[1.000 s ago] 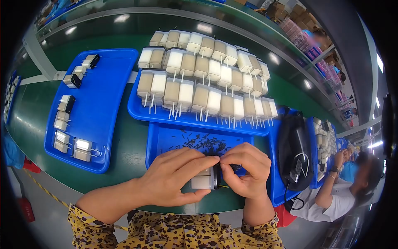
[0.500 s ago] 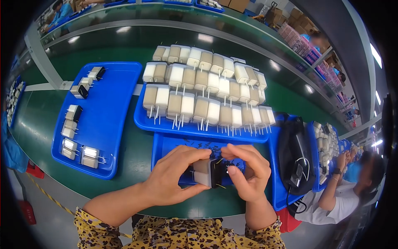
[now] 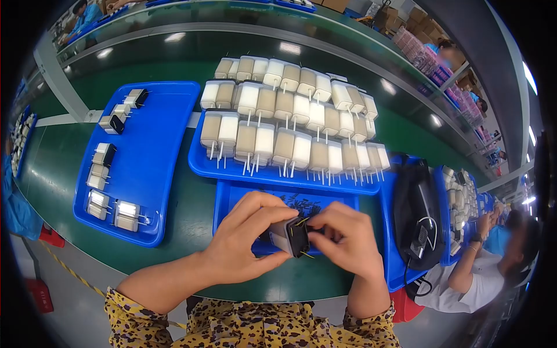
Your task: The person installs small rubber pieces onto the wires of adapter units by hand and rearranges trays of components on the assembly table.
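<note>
My left hand [image 3: 241, 238] grips a beige and white block [image 3: 280, 234] between thumb and fingers. The block has a black end face, turned to the right, with thin yellow-green wires sticking out of it. My right hand [image 3: 347, 238] is closed in a pinch just right of that black face; what its fingertips hold is too small and hidden to name. Behind both hands lies a blue tray [image 3: 224, 200] with small black pieces [image 3: 301, 204] scattered in it.
Beyond, a blue tray [image 3: 200, 165] carries rows of stacked beige and white blocks [image 3: 284, 148] with prongs. Another blue tray [image 3: 142, 153] at left holds several blocks. At right are a black device [image 3: 415, 214], more blocks [image 3: 458, 203] and a seated person [image 3: 470, 278].
The held block has tilted, so its black face shows more. My right hand, more open half a second ago, has closed its fingertips near that face.
</note>
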`<action>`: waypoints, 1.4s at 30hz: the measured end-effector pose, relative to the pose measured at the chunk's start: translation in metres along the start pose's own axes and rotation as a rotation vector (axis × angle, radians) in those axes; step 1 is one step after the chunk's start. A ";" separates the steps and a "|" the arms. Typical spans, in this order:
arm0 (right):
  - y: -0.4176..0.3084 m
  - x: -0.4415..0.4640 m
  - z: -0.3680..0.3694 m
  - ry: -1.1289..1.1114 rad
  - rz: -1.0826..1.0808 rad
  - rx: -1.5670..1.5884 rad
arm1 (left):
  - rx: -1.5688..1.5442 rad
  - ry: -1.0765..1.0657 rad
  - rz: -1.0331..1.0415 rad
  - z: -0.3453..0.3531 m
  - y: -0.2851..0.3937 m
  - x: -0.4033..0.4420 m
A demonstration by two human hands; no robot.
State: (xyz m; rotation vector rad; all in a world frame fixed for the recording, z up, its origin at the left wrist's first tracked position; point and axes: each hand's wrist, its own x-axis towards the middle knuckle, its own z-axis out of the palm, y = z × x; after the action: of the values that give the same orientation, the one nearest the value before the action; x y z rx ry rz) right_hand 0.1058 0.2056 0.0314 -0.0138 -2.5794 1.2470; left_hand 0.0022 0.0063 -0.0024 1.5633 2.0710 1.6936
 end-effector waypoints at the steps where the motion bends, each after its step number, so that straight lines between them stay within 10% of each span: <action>1: 0.004 0.000 0.005 -0.093 -0.016 -0.152 | -0.036 0.005 -0.034 0.000 0.001 0.001; 21: 0.008 0.004 0.016 -0.075 0.073 -0.278 | -0.427 -0.026 -0.398 0.003 0.002 -0.002; 36: 0.014 0.004 0.014 -0.041 0.040 -0.223 | -0.561 -0.097 -0.219 0.009 -0.003 -0.005; 42: 0.017 0.004 0.010 0.017 -0.017 -0.225 | -0.137 -0.211 0.080 -0.001 -0.004 0.003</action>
State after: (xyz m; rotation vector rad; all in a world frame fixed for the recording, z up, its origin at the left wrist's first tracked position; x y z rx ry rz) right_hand 0.0971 0.2086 0.0135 -0.0465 -2.6847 0.9404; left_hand -0.0020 0.0083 -0.0034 1.7179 1.7775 1.5779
